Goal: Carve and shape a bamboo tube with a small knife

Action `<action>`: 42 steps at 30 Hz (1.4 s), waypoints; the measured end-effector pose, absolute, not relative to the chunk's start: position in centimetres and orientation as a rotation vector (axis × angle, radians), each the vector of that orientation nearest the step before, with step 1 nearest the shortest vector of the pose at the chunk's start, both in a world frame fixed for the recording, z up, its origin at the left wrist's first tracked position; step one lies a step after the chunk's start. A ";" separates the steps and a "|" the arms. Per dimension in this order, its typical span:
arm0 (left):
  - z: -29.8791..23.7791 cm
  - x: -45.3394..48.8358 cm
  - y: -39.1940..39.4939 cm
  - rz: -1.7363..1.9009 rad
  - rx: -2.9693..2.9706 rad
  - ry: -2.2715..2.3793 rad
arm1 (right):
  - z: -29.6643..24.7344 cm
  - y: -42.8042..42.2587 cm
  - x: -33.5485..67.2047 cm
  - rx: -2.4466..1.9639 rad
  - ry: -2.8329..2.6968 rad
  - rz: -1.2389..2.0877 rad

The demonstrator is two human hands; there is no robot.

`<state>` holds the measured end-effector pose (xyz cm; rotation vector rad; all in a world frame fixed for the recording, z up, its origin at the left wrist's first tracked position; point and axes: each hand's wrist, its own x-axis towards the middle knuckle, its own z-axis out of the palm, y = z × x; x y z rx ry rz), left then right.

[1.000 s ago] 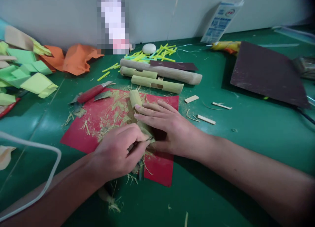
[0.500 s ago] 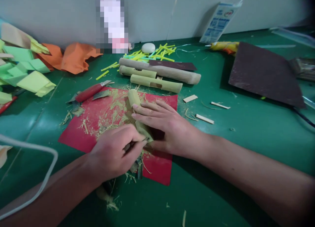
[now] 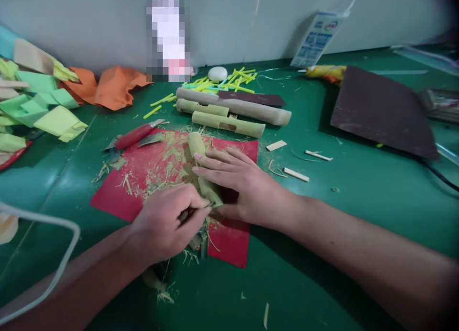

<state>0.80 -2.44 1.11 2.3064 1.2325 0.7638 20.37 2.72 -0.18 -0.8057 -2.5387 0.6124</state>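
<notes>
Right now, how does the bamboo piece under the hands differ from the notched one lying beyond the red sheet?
The held bamboo piece is pinned under the right hand, the left hand pressing a thin tool to it; the notched bamboo piece lies untouched. The held one rests on the red sheet among shavings, pointing away; the notched one lies crosswise on the green table. Both are pale yellow-green.

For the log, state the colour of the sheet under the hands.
The sheet is red; head view.

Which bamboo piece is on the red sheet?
The short bamboo piece under the right hand, lying on the red sheet. The other three lie behind it on the green mat, off the sheet.
</notes>
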 end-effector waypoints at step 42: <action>1.0 0.4 -2.0 0.777 2.256 1.340 | -0.7 3.0 20.1 -0.797 -2.463 0.702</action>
